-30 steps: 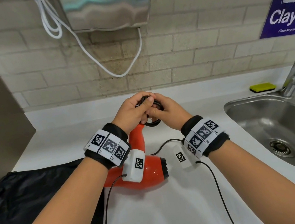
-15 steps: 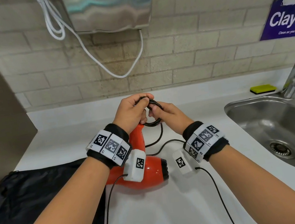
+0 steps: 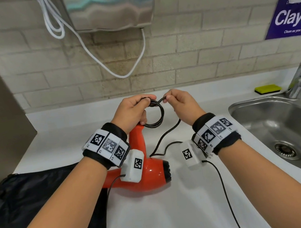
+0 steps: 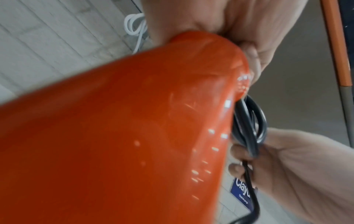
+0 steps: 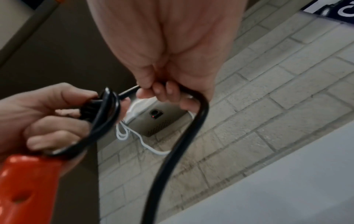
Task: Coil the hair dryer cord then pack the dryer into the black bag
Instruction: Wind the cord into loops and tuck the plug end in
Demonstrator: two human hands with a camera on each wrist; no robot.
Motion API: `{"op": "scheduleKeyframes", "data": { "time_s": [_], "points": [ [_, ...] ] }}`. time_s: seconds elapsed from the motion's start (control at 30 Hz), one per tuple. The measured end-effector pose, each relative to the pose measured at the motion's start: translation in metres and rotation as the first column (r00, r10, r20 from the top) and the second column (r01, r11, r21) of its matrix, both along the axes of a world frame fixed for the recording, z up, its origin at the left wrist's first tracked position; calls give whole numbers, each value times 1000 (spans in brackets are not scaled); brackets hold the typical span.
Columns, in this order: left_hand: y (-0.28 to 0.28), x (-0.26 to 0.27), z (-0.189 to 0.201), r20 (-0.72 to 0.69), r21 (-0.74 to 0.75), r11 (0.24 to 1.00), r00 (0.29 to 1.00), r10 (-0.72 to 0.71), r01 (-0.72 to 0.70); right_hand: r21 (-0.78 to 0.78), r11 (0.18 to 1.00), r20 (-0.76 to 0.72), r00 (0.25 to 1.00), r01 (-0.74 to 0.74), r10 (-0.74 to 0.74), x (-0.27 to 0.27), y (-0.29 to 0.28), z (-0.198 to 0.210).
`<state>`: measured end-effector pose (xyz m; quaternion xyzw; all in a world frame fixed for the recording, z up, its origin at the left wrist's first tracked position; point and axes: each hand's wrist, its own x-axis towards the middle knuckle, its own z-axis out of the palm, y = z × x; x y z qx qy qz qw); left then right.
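Your left hand (image 3: 132, 111) is wrapped around the end of the glossy orange hair dryer's (image 3: 144, 166) handle, fingers curled, thumb and forefinger also clamping a small round coil of the black rubber power cord (image 3: 156, 117) above it. The dryer's body rests on the white countertop (image 3: 163, 221) with its black nozzle facing right, handle angled up and away into your grip. Your right hand (image 3: 180, 103), just right of the coil, pinches the loose cord between thumb and fingertips (image 5: 168, 89), the other fingers tucked in. From that pinch the cord drops behind your right wrist and snakes across the counter to the dryer's nozzle end. The flat black fabric bag (image 3: 31, 203) lies on the near left of the counter, its edge tucked under the dryer's rear. Off to the right sits the stainless steel sink (image 3: 288, 130), a yellow sponge (image 3: 268, 89) behind it by the tap.
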<state>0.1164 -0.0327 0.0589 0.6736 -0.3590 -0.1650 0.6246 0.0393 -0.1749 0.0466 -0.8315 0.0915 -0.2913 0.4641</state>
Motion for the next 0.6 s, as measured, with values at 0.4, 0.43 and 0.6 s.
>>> {"op": "scheduleKeyframes", "data": {
  "time_s": [0.4,0.43,0.6],
  "points": [
    [-1,-9,4,-26,62,979,981,-194,195,-49,998,171,985,48,-39,2,9,13],
    [-2,-8,3,-24,51,983,985,-173,174,-47,998,160,987,42,-34,1,7,11],
    [-7,-5,-3,-15,-6,998,998,-66,66,4,996,65,993,94,-94,-13,-11,-16]
  ]
}}
